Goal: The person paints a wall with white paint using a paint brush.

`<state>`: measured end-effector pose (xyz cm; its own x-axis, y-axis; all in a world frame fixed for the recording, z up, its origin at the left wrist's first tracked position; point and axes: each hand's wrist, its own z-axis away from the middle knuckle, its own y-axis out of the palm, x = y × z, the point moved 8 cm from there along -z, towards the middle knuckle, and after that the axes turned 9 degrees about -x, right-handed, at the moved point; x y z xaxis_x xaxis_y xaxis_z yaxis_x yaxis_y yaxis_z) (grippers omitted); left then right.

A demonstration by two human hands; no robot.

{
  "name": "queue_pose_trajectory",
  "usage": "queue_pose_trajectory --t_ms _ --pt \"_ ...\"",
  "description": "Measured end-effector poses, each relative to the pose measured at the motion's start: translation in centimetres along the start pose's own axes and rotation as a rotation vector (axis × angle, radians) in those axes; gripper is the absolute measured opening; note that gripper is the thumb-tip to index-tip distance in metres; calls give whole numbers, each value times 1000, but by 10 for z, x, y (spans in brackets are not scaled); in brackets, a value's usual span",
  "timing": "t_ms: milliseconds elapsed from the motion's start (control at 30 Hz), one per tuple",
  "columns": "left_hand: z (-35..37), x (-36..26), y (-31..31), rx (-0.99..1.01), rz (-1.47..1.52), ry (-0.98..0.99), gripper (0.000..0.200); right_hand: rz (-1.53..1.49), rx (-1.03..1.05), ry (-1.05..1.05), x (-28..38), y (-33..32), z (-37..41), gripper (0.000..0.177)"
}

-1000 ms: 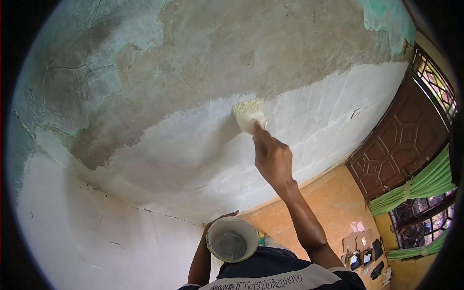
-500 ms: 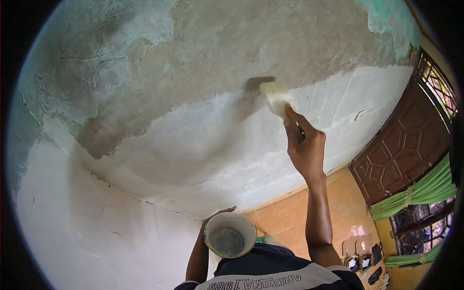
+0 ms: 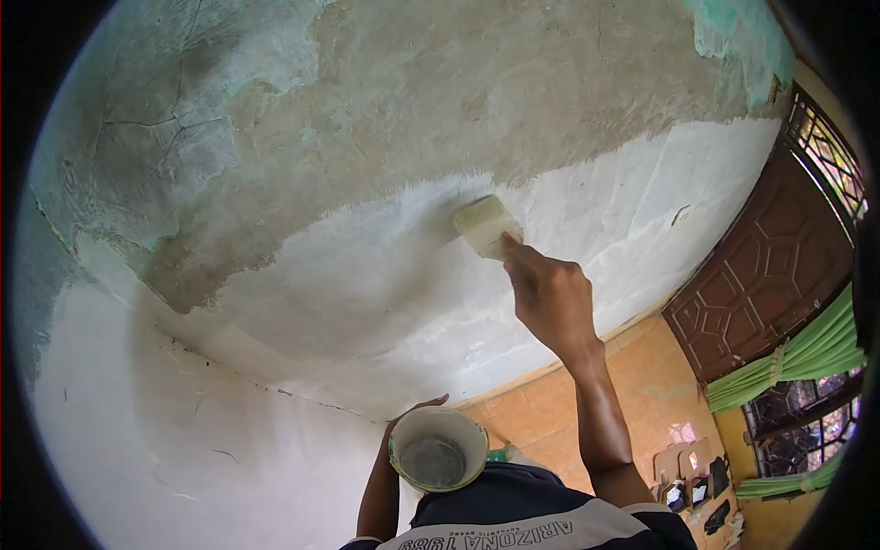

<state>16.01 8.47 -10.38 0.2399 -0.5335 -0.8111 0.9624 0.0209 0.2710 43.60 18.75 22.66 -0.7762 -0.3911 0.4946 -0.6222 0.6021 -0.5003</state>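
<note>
Right hand (image 3: 550, 298) is closed around the handle of a brush (image 3: 484, 223). The bristles are pressed flat to the wall (image 3: 183, 431), well left of the door (image 3: 770, 266), just inside the white paint (image 3: 367, 293). Against the frame half a second earlier, the brush is recorded lower and farther from the door, off the bare plaster (image 3: 458, 101). Left hand (image 3: 401, 423) is curled behind a bowl (image 3: 438, 449), held below and left of the door, position unchanged.
</note>
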Motion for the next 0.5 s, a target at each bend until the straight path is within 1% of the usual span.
queue_pose_trajectory --t_ms 33,67,100,133,167,233,300,400,433,500 --pt "-3 3 -4 -66 -24 -65 39 -43 -49 18 4 -8 -1 35" --pt "-9 0 -1 -64 -20 -63 39 -85 -97 35 5 -13 -3 36" --pt "-14 8 -4 -123 -29 -229 38 -82 -94 31 7 -10 -6 36" --pt "-13 18 -7 -184 -39 -396 36 -113 -166 -2 12 -11 -11 36" --pt "-11 21 -8 -183 -39 -398 36 -143 -239 -33 17 -11 -13 37" --pt "-10 1 4 -33 -21 -95 35 -54 -156 -46 17 11 -16 35" --pt "-4 -6 10 -8 -37 -67 36 -45 -132 -10 18 15 -14 34" --pt "-4 -7 8 25 -48 -10 36 -11 20 36 13 15 -5 33" --pt "-5 -5 6 38 -47 12 37 -10 21 36 9 13 0 33" --pt "-9 0 -1 32 -18 -18 36 64 63 4 0 14 10 33"
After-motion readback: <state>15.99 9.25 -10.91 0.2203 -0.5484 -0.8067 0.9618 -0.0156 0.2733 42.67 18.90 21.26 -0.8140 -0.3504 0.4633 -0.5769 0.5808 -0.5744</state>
